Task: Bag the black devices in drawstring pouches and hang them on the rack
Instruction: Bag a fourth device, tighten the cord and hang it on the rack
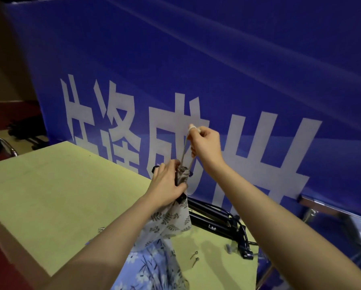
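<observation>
Two hands are working above the yellow-green table (pixel 39 195): my left hand (pixel 167 183) is gripping the gathered neck of the leaf-print pouch (pixel 167 220), fingers curled round it, while my right hand (pixel 206 143) is pinching its drawstring (pixel 184 151), pulled taut upward. More black devices (pixel 215 220) are lying just beside the pouch, before the blue banner (pixel 217 70).

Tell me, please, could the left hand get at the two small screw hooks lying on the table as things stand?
Probably not right now: the left hand grips the neck of the grey leaf-print pouch. The screw hooks lie uncovered on the table, so once it lets go the way looks free.
</observation>
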`<action>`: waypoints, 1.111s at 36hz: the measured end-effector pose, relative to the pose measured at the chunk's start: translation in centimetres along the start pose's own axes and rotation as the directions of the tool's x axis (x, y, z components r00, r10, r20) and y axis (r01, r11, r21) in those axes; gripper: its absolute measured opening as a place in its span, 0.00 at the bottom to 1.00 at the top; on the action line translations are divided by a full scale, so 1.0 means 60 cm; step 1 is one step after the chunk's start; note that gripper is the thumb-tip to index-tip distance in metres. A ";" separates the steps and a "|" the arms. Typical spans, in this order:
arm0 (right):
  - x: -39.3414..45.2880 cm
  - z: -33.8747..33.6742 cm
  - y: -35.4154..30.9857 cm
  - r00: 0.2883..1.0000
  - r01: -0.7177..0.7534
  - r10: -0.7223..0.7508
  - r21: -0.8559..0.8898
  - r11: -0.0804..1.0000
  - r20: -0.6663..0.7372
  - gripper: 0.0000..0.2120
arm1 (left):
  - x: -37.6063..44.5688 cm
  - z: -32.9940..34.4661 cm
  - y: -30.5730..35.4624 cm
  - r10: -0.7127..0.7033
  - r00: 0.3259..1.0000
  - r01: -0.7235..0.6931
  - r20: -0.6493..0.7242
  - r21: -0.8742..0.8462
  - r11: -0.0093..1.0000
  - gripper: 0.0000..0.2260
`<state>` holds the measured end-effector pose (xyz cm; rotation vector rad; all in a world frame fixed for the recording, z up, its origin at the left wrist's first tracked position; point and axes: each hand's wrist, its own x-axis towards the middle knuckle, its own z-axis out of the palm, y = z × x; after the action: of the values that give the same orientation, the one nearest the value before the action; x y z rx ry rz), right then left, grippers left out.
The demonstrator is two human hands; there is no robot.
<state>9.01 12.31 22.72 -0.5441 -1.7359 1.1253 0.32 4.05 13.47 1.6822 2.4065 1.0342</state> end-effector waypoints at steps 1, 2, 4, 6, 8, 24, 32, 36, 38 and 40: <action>-0.001 0.000 -0.002 1.000 0.009 -0.009 -0.015 1.000 0.015 0.18 | 0.003 0.005 0.003 0.027 0.999 -0.025 -0.034 0.051 0.998 0.20; -0.002 -0.001 -0.004 1.000 0.019 -0.018 -0.028 0.999 0.025 0.18 | 0.007 0.009 0.007 0.038 0.997 -0.032 -0.067 0.092 0.995 0.18; -0.007 -0.002 -0.004 0.999 0.046 -0.045 -0.054 0.997 0.020 0.18 | 0.012 0.011 0.021 0.010 0.993 0.002 -0.117 0.102 0.995 0.19; -0.013 -0.004 0.000 0.997 0.077 -0.078 -0.073 0.994 -0.014 0.19 | 0.017 0.011 0.033 0.000 0.989 0.018 -0.146 0.119 0.993 0.19; -0.021 -0.006 0.004 0.992 0.107 -0.112 -0.073 0.992 -0.060 0.19 | 0.019 0.012 0.041 0.006 0.990 0.013 -0.144 0.131 0.991 0.16; -0.022 -0.067 -0.013 0.937 0.246 -0.307 -0.307 0.919 -0.169 0.11 | 0.013 0.031 0.025 -0.046 0.996 0.071 -0.070 0.399 0.914 0.16; -0.037 -0.104 -0.007 0.943 0.161 -0.240 -0.315 0.935 -0.230 0.12 | -0.002 0.041 0.048 -0.062 0.996 0.083 -0.064 0.415 0.906 0.17; -0.040 -0.131 -0.021 0.932 0.088 -0.173 -0.261 0.961 -0.320 0.13 | 0.000 0.038 0.079 -0.041 0.995 0.073 -0.086 0.413 0.908 0.18; -0.038 -0.145 -0.030 0.919 0.081 -0.160 -0.225 0.971 -0.359 0.16 | 0.004 0.032 0.098 -0.032 0.993 0.076 -0.114 0.404 0.912 0.19; -0.039 -0.160 -0.038 0.905 0.089 -0.165 -0.205 0.975 -0.393 0.17 | 0.009 0.028 0.120 -0.027 0.990 0.081 -0.141 0.392 0.916 0.19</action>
<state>18.84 13.69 24.70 -0.7118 -1.4874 0.7006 6.68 6.75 16.16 1.6811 2.8924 0.7016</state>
